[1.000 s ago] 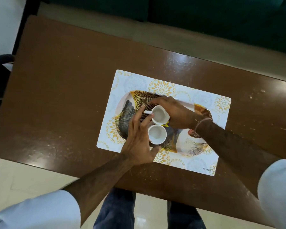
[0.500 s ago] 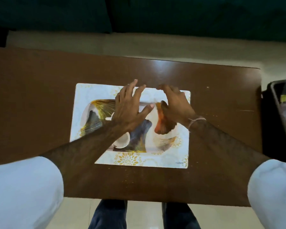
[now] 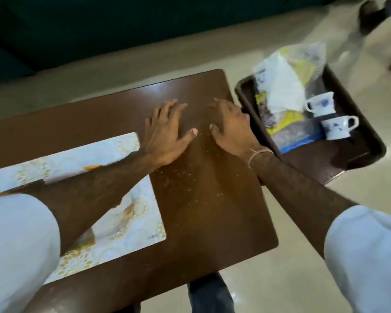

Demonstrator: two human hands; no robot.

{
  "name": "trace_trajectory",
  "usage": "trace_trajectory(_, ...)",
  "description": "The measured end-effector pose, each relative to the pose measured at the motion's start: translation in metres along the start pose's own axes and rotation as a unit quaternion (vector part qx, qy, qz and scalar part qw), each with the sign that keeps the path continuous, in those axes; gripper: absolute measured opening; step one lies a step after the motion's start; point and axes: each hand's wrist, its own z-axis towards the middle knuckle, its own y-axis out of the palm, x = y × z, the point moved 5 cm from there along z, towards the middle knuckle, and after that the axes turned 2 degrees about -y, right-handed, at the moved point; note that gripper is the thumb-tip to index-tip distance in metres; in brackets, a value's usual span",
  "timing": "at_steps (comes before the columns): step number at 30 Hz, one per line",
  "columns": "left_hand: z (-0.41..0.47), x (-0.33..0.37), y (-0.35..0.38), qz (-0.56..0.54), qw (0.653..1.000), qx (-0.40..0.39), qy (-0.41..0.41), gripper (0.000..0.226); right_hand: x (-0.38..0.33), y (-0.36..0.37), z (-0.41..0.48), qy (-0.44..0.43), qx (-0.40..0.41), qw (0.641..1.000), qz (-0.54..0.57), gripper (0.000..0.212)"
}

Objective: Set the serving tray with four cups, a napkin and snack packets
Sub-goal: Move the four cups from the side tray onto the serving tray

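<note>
My left hand (image 3: 165, 132) and my right hand (image 3: 230, 127) hover side by side over the right half of the brown table (image 3: 212, 199), both empty with fingers spread. Beyond the table's right edge stands a dark tray (image 3: 359, 159). On it are two white cups with blue flowers (image 3: 321, 105) (image 3: 338, 127), a white napkin (image 3: 282, 86) and clear snack packets with yellow and blue print (image 3: 291, 129). The patterned serving tray (image 3: 122, 213) on its placemat (image 3: 95, 150) lies at the left, mostly hidden by my left forearm; its cups are out of sight.
Crumbs speckle the table around (image 3: 190, 177). A dark green sofa (image 3: 99, 23) runs along the far side. The floor is pale tile. Someone's dark shoes (image 3: 370, 12) show at the top right. My own legs are below the table's near edge.
Both hands left the two cups on the patterned tray and moved right across the table. My view swung right, bringing the dark tray with cups and packets into sight.
</note>
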Motion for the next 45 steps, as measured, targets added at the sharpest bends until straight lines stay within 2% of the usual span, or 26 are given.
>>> trace_trajectory(8, 0.069, 0.132, 0.069, -0.021, 0.996, -0.048, 0.068, 0.068, 0.137, -0.062, -0.037, 0.116, 0.095, 0.989, -0.009, 0.052)
trace_trajectory(13, 0.099, 0.215, 0.100, -0.031, 0.992, -0.023, 0.119, 0.054, 0.218, -0.092, -0.069, 0.218, 0.173, 0.960, -0.029, 0.053)
trace_trajectory(16, 0.118, 0.256, 0.126, -0.090, 0.989, -0.055, 0.108, 0.049, 0.261, -0.099, -0.086, 0.300, 0.188, 0.935, -0.028, 0.065)
trace_trajectory(20, 0.145, 0.297, 0.157, -0.146, 0.983, -0.087, 0.076, 0.051, 0.299, -0.097, -0.099, 0.355, 0.177, 0.918, 0.023, 0.079)
trace_trajectory(23, 0.163, 0.316, 0.173, -0.154, 0.983, -0.095, 0.031, 0.055, 0.315, -0.087, -0.105, 0.358, 0.167, 0.914, 0.089, 0.081)
trace_trajectory(26, 0.174, 0.323, 0.185, -0.164, 0.981, -0.105, -0.001, 0.060, 0.322, -0.078, -0.109, 0.340, 0.148, 0.922, 0.110, 0.076)
trace_trajectory(30, 0.181, 0.326, 0.188, -0.161, 0.982, -0.097, -0.020, 0.061, 0.325, -0.074, -0.109, 0.335, 0.167, 0.913, 0.162, 0.069)
trace_trajectory(32, 0.183, 0.327, 0.188, -0.162, 0.981, -0.097, -0.034, 0.052, 0.327, -0.073, -0.109, 0.343, 0.191, 0.896, 0.209, 0.067)
trace_trajectory(34, 0.183, 0.327, 0.187, -0.183, 0.976, -0.109, -0.050, 0.032, 0.327, -0.073, -0.112, 0.349, 0.219, 0.877, 0.247, 0.065)
trace_trajectory(39, 0.168, 0.322, 0.171, -0.180, 0.980, -0.080, -0.004, 0.029, 0.317, -0.071, -0.120, 0.356, 0.259, 0.844, 0.306, 0.066)
trace_trajectory(45, 0.146, 0.289, 0.127, -0.246, 0.969, -0.028, 0.015, 0.038, 0.287, -0.074, -0.109, 0.324, 0.275, 0.823, 0.377, 0.064)
